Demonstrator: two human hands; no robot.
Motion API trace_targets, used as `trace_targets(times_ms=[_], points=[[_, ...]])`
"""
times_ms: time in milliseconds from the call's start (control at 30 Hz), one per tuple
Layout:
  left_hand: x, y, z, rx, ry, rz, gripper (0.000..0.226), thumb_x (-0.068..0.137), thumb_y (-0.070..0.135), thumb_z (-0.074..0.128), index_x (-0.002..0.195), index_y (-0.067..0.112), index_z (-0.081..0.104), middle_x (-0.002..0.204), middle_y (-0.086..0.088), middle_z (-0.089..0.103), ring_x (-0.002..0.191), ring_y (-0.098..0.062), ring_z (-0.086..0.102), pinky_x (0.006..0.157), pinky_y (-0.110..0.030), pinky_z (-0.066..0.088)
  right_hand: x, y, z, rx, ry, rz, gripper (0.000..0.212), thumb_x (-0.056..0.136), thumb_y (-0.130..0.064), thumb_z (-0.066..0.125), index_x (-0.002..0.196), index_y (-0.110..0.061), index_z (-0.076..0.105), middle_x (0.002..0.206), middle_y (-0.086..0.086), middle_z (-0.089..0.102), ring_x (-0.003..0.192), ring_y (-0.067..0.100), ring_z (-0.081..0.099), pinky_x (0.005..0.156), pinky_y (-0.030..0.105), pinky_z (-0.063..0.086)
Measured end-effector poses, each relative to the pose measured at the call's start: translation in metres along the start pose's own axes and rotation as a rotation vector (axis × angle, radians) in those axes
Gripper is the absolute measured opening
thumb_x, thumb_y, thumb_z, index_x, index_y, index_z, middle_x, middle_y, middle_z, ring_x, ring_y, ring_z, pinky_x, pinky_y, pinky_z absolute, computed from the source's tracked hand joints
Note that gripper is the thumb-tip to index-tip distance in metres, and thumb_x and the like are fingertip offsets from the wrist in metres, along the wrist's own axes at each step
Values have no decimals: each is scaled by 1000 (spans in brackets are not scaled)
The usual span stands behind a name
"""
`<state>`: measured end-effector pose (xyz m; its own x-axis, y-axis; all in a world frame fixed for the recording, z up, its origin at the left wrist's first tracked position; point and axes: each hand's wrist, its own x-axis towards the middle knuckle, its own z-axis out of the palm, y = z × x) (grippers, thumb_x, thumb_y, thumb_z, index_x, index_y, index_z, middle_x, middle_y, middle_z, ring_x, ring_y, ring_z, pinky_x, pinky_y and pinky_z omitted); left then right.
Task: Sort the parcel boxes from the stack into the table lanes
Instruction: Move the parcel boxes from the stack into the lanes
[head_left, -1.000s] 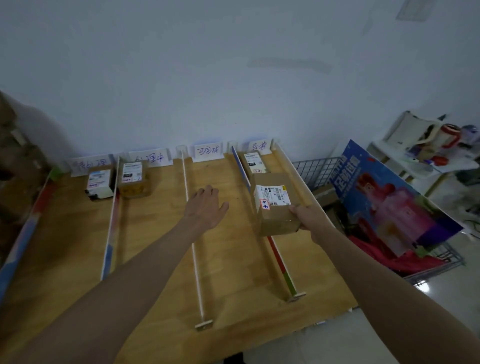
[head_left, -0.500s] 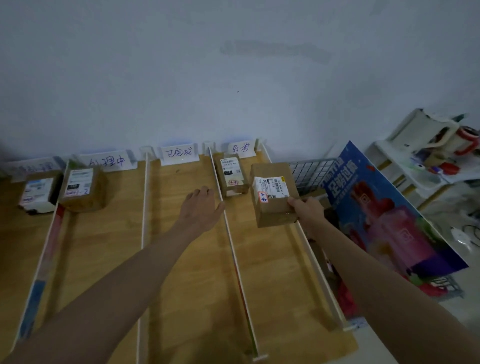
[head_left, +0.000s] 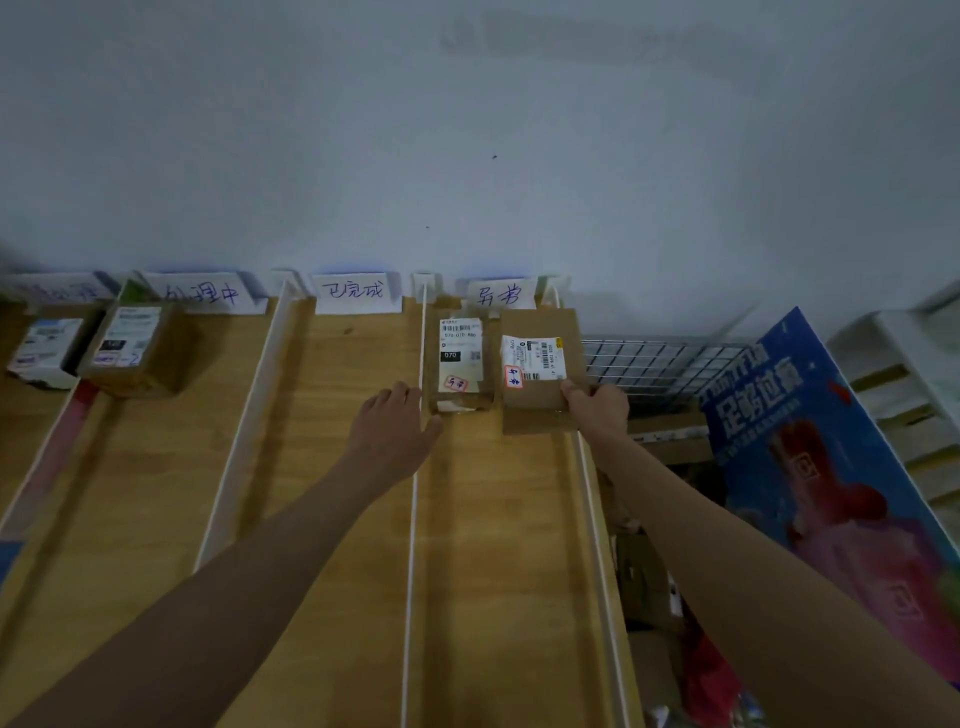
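My right hand (head_left: 597, 410) grips the near right corner of a brown parcel box (head_left: 540, 371) with a white shipping label. The box lies at the far end of the rightmost lane (head_left: 498, 519), beside a smaller labelled box (head_left: 460, 358). My left hand (head_left: 395, 426) hovers flat with straight fingers over the white divider (head_left: 413, 519) between the third and fourth lanes, holding nothing. Two more boxes sit far left: a brown one (head_left: 132, 345) in the second lane and a white one (head_left: 44, 348) in the first.
Handwritten paper signs (head_left: 356, 292) stand against the wall at the head of each lane. A wire basket (head_left: 660, 364) and a blue poster (head_left: 831, 467) stand right of the table, with cardboard and clutter below. A white rack (head_left: 898, 374) is far right.
My right hand has carried the box forward from mid-lane to the far end of the rightmost lane, next to the smaller box. My left hand reached further forward too.
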<state>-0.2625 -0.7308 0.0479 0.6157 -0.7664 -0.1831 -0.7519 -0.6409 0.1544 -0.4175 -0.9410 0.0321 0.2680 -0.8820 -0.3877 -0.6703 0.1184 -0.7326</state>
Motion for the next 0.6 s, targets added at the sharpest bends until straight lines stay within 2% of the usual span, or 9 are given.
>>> trace_targets(times_ms=[100,167,233,267,333,400,600], points=[[14,5,8,4,4,-26,51,100,47,37,134,11,49,131,-6,52,122,-24,50,103,-37,38,26,-2,7,-31,-30,-11,54,95,-41,61,127,1,51,129,17,54,115,31,57,97,47,52],[23,6,13,1,1,-44,50,100,46,37,133,11,49,130,-6,53,120,-23,51,102,-37,39,42,-3,12,-49,-31,-22,57,94,-44,60,129,0,51,130,15,53,114,29,56,92,38,51],[31,7,16,-1,-2,-61,49,100,46,38,133,11,50,129,-6,54,119,-24,52,102,-37,39,55,-5,17,-61,-35,-25,57,94,-44,60,128,0,51,130,13,53,110,27,54,84,30,42],[34,7,17,1,-3,-65,49,100,46,38,132,11,50,129,-6,54,119,-24,52,101,-37,39,62,-5,20,-45,-48,-22,56,94,-43,61,127,1,52,129,13,54,110,28,55,87,31,44],[38,6,20,6,-7,-70,50,100,47,38,132,11,50,129,-6,54,119,-24,52,100,-37,40,75,-6,25,1,-73,-17,53,93,-40,63,124,3,55,127,16,57,112,31,59,96,41,52],[42,5,22,10,-15,-80,51,100,47,38,134,10,50,130,-7,54,120,-25,52,100,-37,40,84,-8,28,10,-84,-9,53,92,-39,64,122,4,56,125,17,58,111,32,61,96,46,53],[47,2,24,10,-21,-97,52,100,46,38,134,9,50,130,-8,54,119,-26,52,101,-39,40,101,-9,40,-33,-104,22,59,90,-43,66,124,3,53,127,19,55,111,33,61,96,46,54]])
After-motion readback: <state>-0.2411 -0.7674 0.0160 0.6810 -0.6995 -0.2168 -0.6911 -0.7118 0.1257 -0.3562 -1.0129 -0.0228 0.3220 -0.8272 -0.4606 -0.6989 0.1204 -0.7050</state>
